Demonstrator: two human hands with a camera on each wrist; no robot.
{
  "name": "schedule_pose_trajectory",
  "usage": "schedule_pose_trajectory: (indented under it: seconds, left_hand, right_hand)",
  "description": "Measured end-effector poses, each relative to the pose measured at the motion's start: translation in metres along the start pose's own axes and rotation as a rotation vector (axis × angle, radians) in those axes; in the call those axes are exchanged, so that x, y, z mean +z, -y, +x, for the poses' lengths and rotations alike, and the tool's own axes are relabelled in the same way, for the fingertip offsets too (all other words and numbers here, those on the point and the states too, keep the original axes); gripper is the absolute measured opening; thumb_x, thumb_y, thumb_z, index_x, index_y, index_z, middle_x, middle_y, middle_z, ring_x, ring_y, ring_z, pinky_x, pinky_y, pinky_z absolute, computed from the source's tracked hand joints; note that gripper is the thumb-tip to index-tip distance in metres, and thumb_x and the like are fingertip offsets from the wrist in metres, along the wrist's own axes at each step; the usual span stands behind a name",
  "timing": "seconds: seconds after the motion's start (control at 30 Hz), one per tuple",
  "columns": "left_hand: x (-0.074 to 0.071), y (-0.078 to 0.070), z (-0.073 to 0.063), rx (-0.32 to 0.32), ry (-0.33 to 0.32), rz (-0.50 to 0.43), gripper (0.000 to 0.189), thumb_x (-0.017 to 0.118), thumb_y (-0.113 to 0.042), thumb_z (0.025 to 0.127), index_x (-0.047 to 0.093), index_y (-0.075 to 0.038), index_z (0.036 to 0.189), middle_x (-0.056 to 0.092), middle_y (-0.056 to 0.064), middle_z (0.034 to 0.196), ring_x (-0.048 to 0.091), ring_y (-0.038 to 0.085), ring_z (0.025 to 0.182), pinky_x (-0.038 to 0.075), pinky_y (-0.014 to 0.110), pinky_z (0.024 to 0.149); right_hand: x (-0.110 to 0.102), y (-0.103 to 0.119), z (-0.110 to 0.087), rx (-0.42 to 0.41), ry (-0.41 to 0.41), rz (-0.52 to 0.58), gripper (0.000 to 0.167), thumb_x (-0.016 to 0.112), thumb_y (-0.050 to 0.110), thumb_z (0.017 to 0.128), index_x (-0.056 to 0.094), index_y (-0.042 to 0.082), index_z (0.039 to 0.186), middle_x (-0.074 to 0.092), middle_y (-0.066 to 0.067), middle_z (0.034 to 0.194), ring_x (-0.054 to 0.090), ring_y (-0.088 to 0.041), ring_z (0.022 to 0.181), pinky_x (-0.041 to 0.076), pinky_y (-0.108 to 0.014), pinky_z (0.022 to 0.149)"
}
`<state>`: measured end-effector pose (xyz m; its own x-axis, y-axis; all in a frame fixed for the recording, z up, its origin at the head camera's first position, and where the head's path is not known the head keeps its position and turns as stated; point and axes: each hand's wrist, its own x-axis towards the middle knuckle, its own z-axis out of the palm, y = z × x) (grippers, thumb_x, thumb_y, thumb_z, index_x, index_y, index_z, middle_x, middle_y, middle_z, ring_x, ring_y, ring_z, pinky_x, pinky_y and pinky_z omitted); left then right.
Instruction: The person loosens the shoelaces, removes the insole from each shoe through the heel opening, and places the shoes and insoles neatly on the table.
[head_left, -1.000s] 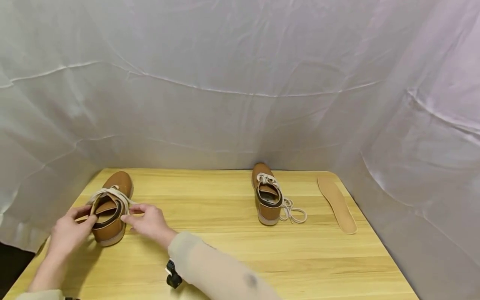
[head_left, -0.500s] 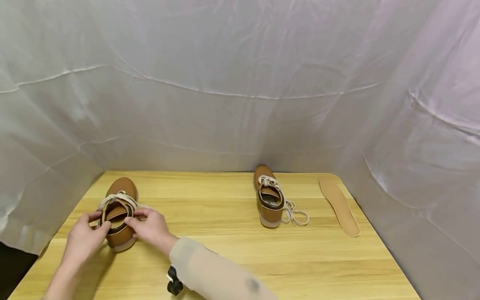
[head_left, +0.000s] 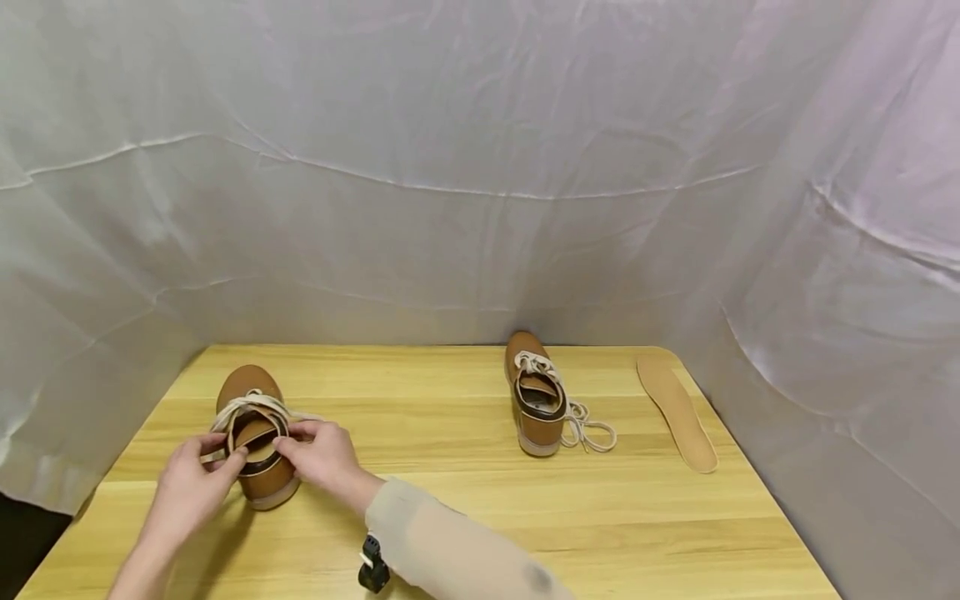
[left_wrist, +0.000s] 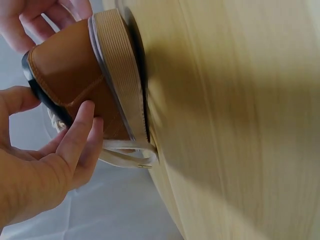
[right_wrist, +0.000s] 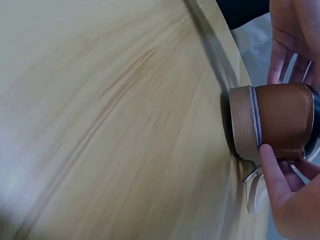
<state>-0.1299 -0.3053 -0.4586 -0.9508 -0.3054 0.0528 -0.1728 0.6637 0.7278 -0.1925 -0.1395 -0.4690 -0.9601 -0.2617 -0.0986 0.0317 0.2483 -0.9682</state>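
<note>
A brown leather shoe (head_left: 273, 483) stands on the left part of the table, toe pointing away, heel towards me. My left hand (head_left: 193, 483) pinches the left side of its collar, thumb over the edge and fingers along the outside. On the opposite side, my right hand (head_left: 327, 457) holds the collar the same way. Cream laces (head_left: 251, 406) lie loosely across the shoe's throat. In the left wrist view a lace loop (left_wrist: 127, 155) hangs down beside the sole (left_wrist: 120, 70). The right wrist view shows the heel (right_wrist: 282, 120) between both hands.
A second brown shoe (head_left: 542, 431) stands at the back, right of the middle, with its laces (head_left: 581, 427) trailing on the table (head_left: 465, 533). Farther right lies a flat tan insole (head_left: 677, 412). Grey cloth (head_left: 480, 250) hangs behind and at both sides.
Both hands have carried or slid the left shoe to the right and slightly towards me, keeping their hold on its collar. The other shoe and the insole stay in place.
</note>
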Motion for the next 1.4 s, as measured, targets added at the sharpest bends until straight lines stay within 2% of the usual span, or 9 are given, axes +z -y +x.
schedule_pose_trajectory:
  seconds: [0.2, 0.33, 0.5, 0.7, 0.87, 0.97, 1.1, 1.23, 1.4]
  left_hand:
    - [0.010, -0.010, -0.007, 0.026, 0.050, -0.015, 0.056, 0.063, -0.024, 0.103, 0.047, 0.018, 0.136, 0.050, 0.043, 0.132, 0.065, 0.051, 0.111, 0.054, 0.016, 0.071]
    - [0.019, -0.018, -0.012, 0.042, 0.093, -0.027, 0.054, 0.064, -0.023, 0.102, 0.048, 0.016, 0.137, 0.053, 0.041, 0.132, 0.065, 0.049, 0.112, 0.060, 0.023, 0.075]
    - [0.032, -0.030, -0.018, 0.075, 0.118, -0.016, 0.051, 0.067, -0.020, 0.100, 0.051, 0.014, 0.134, 0.056, 0.036, 0.128, 0.067, 0.040, 0.107, 0.056, 0.020, 0.075]
    - [0.050, -0.046, -0.028, 0.166, 0.122, -0.040, 0.044, 0.071, -0.013, 0.097, 0.055, 0.014, 0.128, 0.060, 0.030, 0.120, 0.067, 0.028, 0.099, 0.059, 0.021, 0.076]
    - [0.063, -0.061, -0.038, 0.185, 0.178, -0.086, 0.041, 0.072, -0.010, 0.096, 0.056, 0.012, 0.127, 0.059, 0.024, 0.119, 0.066, 0.023, 0.099, 0.061, 0.022, 0.080]
    - [0.071, -0.068, -0.045, 0.195, 0.214, -0.128, 0.039, 0.073, -0.007, 0.095, 0.058, 0.010, 0.127, 0.059, 0.020, 0.118, 0.066, 0.020, 0.099, 0.061, 0.023, 0.084]
    - [0.079, -0.076, -0.052, 0.221, 0.283, -0.196, 0.039, 0.075, -0.004, 0.093, 0.061, 0.007, 0.127, 0.059, 0.014, 0.116, 0.066, 0.018, 0.101, 0.060, 0.022, 0.087]
    - [0.079, -0.078, -0.055, 0.359, 0.388, -0.140, 0.038, 0.077, -0.016, 0.095, 0.064, -0.001, 0.127, 0.062, 0.006, 0.117, 0.067, 0.023, 0.104, 0.062, 0.030, 0.089]
    - [0.074, -0.078, -0.052, 0.619, 0.541, -0.073, 0.029, 0.069, -0.027, 0.102, 0.065, -0.012, 0.126, 0.066, 0.000, 0.118, 0.068, 0.018, 0.105, 0.062, 0.033, 0.084]
  right_hand:
    - [-0.025, -0.006, -0.003, -0.113, 0.007, -0.129, 0.029, 0.082, 0.028, 0.087, 0.081, 0.014, 0.113, 0.076, 0.012, 0.108, 0.066, 0.001, 0.094, 0.053, -0.015, 0.083]
    - [-0.043, -0.010, -0.006, -0.117, 0.020, -0.159, 0.032, 0.082, 0.028, 0.086, 0.081, 0.014, 0.115, 0.077, 0.009, 0.107, 0.067, -0.001, 0.093, 0.053, -0.016, 0.081]
    - [-0.065, -0.015, -0.011, -0.103, 0.022, -0.189, 0.032, 0.080, 0.024, 0.086, 0.080, 0.016, 0.117, 0.078, 0.004, 0.109, 0.070, -0.010, 0.101, 0.054, -0.017, 0.083]
    - [-0.095, -0.021, -0.016, -0.105, 0.038, -0.172, 0.033, 0.075, 0.015, 0.084, 0.080, 0.011, 0.117, 0.079, 0.000, 0.106, 0.067, -0.003, 0.080, 0.057, -0.018, 0.072]
    - [-0.121, -0.029, -0.021, -0.103, 0.067, -0.166, 0.036, 0.072, 0.012, 0.085, 0.078, 0.007, 0.120, 0.078, -0.004, 0.109, 0.067, -0.005, 0.069, 0.060, -0.021, 0.059]
    - [-0.138, -0.036, -0.025, -0.120, 0.078, -0.201, 0.036, 0.071, 0.014, 0.085, 0.078, 0.008, 0.120, 0.078, -0.005, 0.111, 0.067, -0.003, 0.074, 0.059, -0.021, 0.063]
    - [-0.163, -0.044, -0.031, -0.161, 0.090, -0.279, 0.036, 0.070, 0.016, 0.086, 0.079, 0.010, 0.120, 0.077, -0.005, 0.118, 0.068, -0.005, 0.089, 0.058, -0.021, 0.077]
    - [-0.188, -0.051, -0.035, -0.189, 0.111, -0.338, 0.038, 0.068, 0.017, 0.087, 0.078, 0.012, 0.123, 0.076, -0.004, 0.123, 0.067, -0.008, 0.100, 0.056, -0.022, 0.086]
    - [-0.220, -0.061, -0.040, -0.205, 0.204, -0.342, 0.040, 0.064, 0.014, 0.089, 0.075, 0.009, 0.128, 0.076, -0.006, 0.119, 0.065, -0.007, 0.086, 0.056, -0.021, 0.071]
